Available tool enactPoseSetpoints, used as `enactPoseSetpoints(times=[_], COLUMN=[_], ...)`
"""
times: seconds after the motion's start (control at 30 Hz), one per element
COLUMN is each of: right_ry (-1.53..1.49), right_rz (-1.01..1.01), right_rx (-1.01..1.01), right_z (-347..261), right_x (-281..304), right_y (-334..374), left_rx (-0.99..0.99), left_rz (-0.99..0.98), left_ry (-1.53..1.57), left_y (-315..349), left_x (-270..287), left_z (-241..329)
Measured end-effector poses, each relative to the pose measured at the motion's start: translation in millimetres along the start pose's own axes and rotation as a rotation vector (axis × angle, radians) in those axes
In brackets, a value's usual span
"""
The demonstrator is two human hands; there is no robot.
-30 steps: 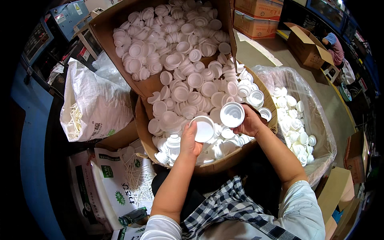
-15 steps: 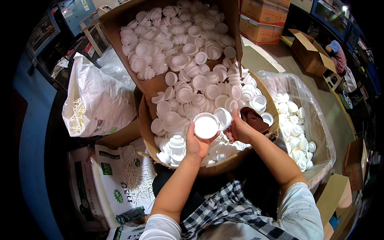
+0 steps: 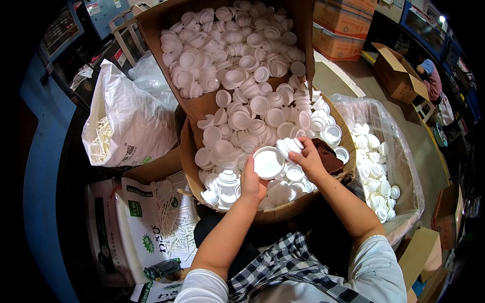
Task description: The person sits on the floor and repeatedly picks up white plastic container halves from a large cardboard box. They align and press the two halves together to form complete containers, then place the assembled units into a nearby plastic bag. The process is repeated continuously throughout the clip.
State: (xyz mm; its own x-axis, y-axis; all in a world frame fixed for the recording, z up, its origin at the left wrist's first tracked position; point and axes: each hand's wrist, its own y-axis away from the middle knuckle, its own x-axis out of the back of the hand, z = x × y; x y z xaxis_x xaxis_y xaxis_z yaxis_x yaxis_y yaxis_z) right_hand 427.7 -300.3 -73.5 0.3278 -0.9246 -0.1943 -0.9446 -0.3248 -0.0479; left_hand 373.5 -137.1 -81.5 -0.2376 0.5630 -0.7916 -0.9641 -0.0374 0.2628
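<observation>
My left hand [image 3: 252,183] grips a round, shallow white plastic lid [image 3: 269,164] by its edge, the rimmed inside facing up. Just to the right, my right hand [image 3: 310,162] pinches a smaller stepped white plastic cap [image 3: 289,147] between thumb and fingers. The cap is tilted close to the lid's edge; whether they touch I cannot tell. Both hands are over a cardboard box [image 3: 283,214] full of similar white caps. More caps spill into it from a tipped carton [image 3: 204,106] behind. A dark brown cloth [image 3: 328,157] lies beside my right hand.
On the left stands a white woven sack [image 3: 136,123] of thin white sticks, above a printed white bag [image 3: 136,237] with more sticks. A clear plastic bag [image 3: 406,182] of caps sits right. Farther back are stacked cartons [image 3: 336,43], an open carton [image 3: 396,76] and a person [image 3: 432,81].
The cap at my right hand has turned from showing its round face to showing its stepped side. My right fingers have closed around it. The lid in my left hand has tilted slightly.
</observation>
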Motion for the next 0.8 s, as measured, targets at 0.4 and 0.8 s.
enactPoseSetpoints(times=[0.4,0.8], right_ry=[0.399,0.714], right_rz=[-0.107,-0.171], right_rx=[0.288,0.593], right_z=[-3.8,-25.5], right_x=[-13.8,-23.5], right_y=[9.1,16.3], left_rx=[0.13,0.015], left_rz=[-0.278,-0.293], left_ry=[0.185,0.097], left_y=[-2.7,5.5], left_x=[7.6,-4.6], left_z=[2.8,4.6])
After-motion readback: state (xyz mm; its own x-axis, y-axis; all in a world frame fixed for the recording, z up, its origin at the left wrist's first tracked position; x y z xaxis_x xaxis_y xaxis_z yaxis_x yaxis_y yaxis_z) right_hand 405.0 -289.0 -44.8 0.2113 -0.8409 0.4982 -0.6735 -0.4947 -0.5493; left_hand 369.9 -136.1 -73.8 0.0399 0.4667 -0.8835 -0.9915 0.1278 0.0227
